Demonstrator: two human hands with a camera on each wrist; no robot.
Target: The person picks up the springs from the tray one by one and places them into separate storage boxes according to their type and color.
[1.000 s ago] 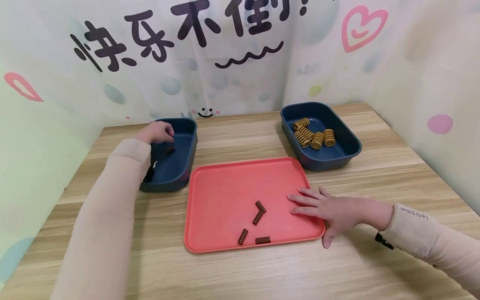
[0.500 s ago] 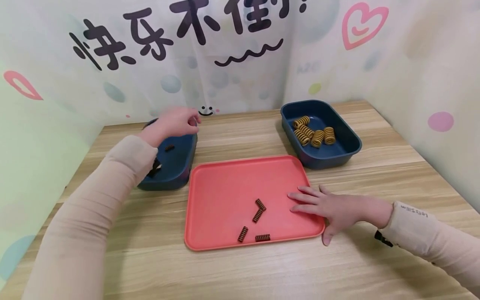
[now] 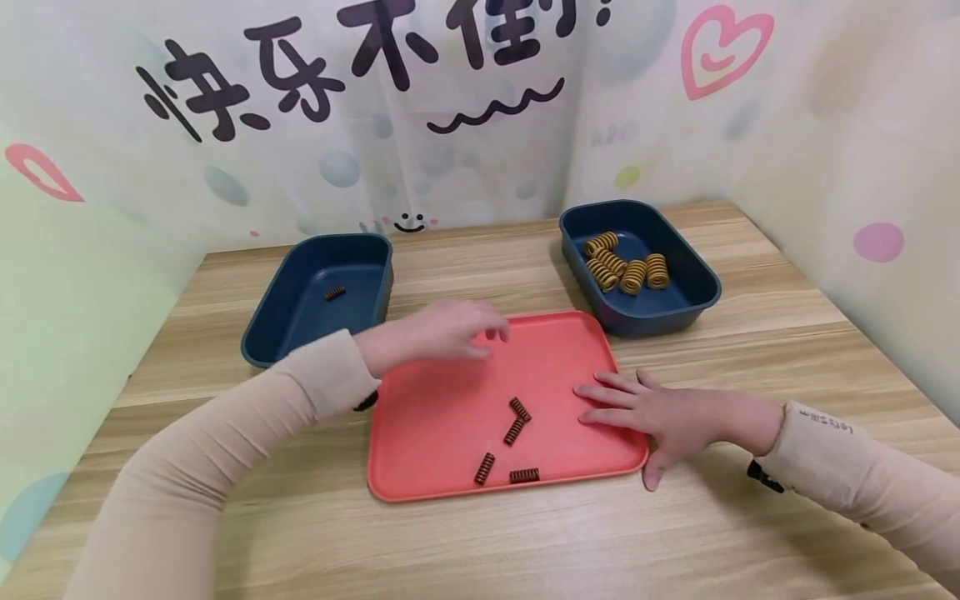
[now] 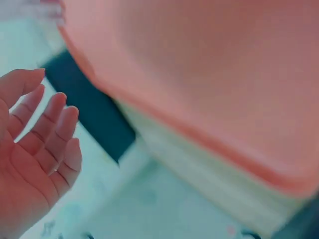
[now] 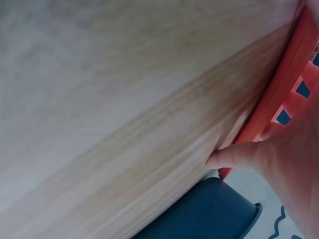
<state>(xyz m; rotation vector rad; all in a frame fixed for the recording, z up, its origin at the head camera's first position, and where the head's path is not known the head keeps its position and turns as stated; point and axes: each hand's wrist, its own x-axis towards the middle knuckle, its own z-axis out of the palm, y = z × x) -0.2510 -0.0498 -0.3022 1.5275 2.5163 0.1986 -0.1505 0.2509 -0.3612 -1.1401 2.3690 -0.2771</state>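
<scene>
My left hand [image 3: 450,329] hovers over the far left part of the red tray [image 3: 420,417], its fingers loosely bent. In the left wrist view the palm and fingers of that left hand [image 4: 40,149] hold nothing. My right hand [image 3: 660,417] rests on the tray's right edge with fingers spread and the thumb off the rim, toward the table. Several small dark coil springs lie on the tray: two touch near the middle, one spring [image 3: 484,468] is nearer the front, and another spring [image 3: 524,475] lies along the front rim.
A dark blue bin [image 3: 382,279] at the back left holds one small dark spring [image 3: 334,293]. Another blue bin [image 3: 667,321] at the back right holds several larger yellow coil springs [image 3: 633,277]. A printed curtain hangs behind the wooden table [image 3: 480,550].
My left hand has come out of the left bin and moved right and nearer, over the tray. The right hand and the springs on the tray stay in place.
</scene>
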